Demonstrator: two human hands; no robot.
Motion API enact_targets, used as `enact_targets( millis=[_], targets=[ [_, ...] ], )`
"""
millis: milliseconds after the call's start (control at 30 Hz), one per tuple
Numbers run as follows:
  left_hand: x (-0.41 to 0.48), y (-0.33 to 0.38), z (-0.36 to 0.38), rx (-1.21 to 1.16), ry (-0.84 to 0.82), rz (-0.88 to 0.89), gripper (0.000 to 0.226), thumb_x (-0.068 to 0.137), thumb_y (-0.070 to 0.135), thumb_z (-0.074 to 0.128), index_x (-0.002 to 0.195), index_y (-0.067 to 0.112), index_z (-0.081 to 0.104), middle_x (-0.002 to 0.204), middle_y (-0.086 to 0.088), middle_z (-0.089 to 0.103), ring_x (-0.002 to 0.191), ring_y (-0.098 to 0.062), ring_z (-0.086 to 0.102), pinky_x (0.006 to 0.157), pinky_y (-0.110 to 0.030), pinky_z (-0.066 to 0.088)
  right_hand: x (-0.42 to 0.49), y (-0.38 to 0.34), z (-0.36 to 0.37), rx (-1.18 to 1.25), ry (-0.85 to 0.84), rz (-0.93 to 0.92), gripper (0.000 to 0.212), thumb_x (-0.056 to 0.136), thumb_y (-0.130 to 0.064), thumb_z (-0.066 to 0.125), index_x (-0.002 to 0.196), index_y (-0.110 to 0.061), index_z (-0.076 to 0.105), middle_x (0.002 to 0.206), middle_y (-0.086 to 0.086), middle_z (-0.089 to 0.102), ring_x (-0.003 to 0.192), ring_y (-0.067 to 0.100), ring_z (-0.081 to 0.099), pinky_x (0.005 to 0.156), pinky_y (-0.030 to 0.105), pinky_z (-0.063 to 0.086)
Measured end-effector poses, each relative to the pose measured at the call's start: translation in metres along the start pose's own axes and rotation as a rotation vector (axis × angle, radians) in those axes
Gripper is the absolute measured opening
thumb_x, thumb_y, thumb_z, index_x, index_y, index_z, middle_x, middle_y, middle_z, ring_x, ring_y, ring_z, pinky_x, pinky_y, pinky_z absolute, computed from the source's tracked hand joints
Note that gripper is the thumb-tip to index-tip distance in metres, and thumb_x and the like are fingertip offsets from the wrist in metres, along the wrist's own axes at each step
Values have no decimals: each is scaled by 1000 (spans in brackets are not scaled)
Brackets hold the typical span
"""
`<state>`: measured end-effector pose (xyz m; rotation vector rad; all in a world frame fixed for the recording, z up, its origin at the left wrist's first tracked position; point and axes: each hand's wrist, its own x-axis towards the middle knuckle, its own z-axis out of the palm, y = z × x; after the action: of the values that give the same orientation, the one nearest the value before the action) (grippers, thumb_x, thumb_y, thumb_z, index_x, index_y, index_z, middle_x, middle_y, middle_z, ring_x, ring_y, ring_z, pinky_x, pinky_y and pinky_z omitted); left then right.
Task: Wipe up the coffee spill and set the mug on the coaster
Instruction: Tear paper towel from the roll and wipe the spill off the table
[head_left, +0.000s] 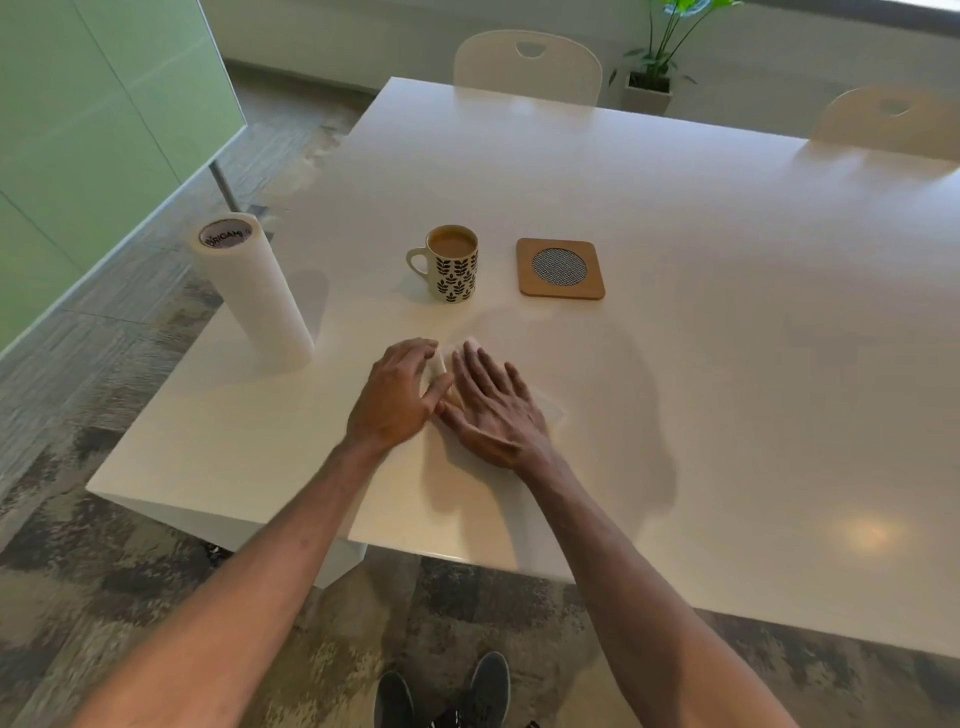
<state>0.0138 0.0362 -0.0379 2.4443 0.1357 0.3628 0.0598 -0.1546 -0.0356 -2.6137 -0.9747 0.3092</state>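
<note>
Left hand (395, 397): curled on towel (439, 362) edge, folding
Right hand (493, 413): flat, pinning towel to blot
Mug (453, 262): beside coaster (560, 267), not on

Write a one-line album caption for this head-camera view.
Left hand and right hand rest on a paper towel on the white table; the full mug stands beside its coaster, not on it.
</note>
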Motion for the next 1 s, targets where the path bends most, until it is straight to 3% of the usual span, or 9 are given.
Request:
enact_targets(
  millis=[200,333,500,600,700,767,833,900,1000],
  targets=[
    [-3,11,-3,-208,97,-106,29,103,30,71,129,22,62,133,0,68,112,-16,69,90,-30,58,-12,8,-29,545,167,108,85,108,-53,56,175,-29,10,182,0,16,167,21,17,137,47,8],
    [3,31,-6,-370,107,-182,14,105,25,67,115,22,57,116,-3,77,87,-14,78,74,-36,68,-30,3,-37,299,332,142,92,96,-56,68,171,-23,26,169,2,39,149,26,44,121,50,42],
    [8,56,-8,-554,92,-321,33,101,11,68,131,16,55,123,-17,76,95,-32,82,76,-49,70,-36,-11,-26,81,221,209,114,90,-64,73,173,-15,13,174,5,24,151,31,42,113,51,52],
    [10,62,-13,-852,14,-457,52,95,1,66,142,17,51,127,-24,74,95,-33,83,79,-45,70,-37,-16,-26,-5,282,236,94,99,-53,65,171,-12,21,177,7,16,154,32,36,116,51,49],
    [10,65,-18,-1015,-65,-497,61,94,-3,64,148,19,48,130,-23,71,101,-36,82,83,-46,69,-39,-15,-32,-91,384,161,69,102,-22,64,166,-18,39,160,9,37,134,29,50,96,45,59],
    [6,65,-19,-915,-90,-438,65,93,0,65,149,25,46,130,-18,68,105,-35,79,79,-43,69,-40,-16,-40,106,410,184,72,100,-4,57,168,-22,39,147,8,52,116,28,61,83,44,62],
    [1,65,-18,-754,-150,-345,68,93,8,66,151,33,43,131,-14,64,108,-31,75,78,-40,69,-40,-19,-50,443,467,267,74,98,4,52,167,-18,42,149,10,61,122,31,65,99,47,61],
    [-1,68,-12,-598,-205,-249,59,97,14,70,148,34,47,131,-13,65,106,-27,75,80,-40,69,-42,-24,-57,775,482,334,73,93,-5,54,164,-16,46,154,16,59,133,33,62,113,50,54],
    [-5,79,-4,-359,-222,-138,37,102,33,71,137,28,62,132,-11,70,111,-28,74,91,-44,65,-47,-28,-63,1293,411,451,85,73,-24,61,158,-22,49,146,21,59,122,39,66,98,52,60]
  ],
)
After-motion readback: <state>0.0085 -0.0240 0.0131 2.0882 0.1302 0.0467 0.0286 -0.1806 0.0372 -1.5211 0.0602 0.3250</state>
